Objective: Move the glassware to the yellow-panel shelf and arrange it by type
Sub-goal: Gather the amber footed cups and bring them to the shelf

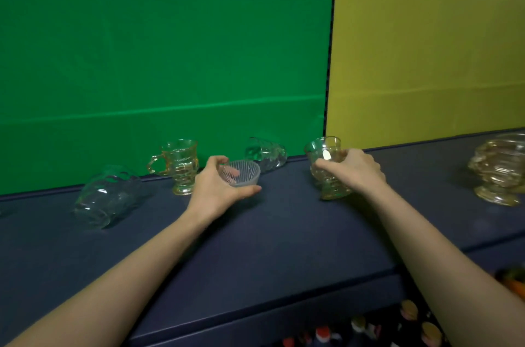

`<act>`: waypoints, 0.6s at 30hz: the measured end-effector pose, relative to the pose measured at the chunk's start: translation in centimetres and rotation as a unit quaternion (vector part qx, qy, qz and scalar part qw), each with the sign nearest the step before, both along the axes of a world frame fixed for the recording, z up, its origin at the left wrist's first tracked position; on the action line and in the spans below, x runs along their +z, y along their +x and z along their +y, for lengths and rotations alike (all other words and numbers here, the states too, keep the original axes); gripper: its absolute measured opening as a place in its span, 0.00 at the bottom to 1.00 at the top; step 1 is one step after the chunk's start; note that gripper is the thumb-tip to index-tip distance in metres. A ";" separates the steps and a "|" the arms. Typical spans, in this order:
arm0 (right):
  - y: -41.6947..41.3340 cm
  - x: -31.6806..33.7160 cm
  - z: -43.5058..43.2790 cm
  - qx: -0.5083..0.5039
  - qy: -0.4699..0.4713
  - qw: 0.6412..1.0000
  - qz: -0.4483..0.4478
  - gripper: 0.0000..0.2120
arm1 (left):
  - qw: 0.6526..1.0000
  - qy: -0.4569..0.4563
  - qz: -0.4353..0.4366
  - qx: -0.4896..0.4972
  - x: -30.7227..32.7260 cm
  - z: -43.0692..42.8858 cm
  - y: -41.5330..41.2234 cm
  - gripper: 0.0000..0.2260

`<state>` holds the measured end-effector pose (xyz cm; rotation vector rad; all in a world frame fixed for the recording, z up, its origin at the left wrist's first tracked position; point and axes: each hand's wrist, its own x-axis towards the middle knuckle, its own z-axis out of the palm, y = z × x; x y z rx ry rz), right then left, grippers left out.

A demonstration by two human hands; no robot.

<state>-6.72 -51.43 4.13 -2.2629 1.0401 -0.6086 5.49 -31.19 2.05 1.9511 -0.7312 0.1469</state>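
Centrally, both hands grip glassware: left hand (211, 187) bowl (241, 173), right hand (355, 167) mug (326, 159).

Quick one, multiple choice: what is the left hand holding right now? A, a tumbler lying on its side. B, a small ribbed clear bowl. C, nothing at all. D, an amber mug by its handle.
B: the left hand wraps around the small ribbed clear bowl, thumb under its near rim, while the amber handled mug stands untouched beside it.
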 end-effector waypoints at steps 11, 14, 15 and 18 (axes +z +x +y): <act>-9.2 -0.5 0.7 -0.047 -0.006 0.978 -0.204 0.37 | 0.985 -0.048 -0.056 -0.153 2.2 -3.1 -6.1 0.30; -12.1 -0.3 -0.2 -0.062 -0.021 0.972 -0.226 0.40 | 0.977 -0.050 -0.044 -0.203 2.4 -5.0 -8.3 0.30; -13.2 -0.2 -0.6 -0.064 -0.026 0.971 -0.230 0.40 | 0.973 -0.053 -0.039 -0.221 2.4 -5.7 -9.1 0.30; -16.7 0.2 -2.2 -0.073 -0.040 0.968 -0.238 0.35 | 0.962 -0.060 -0.029 -0.264 2.6 -8.2 -11.8 0.32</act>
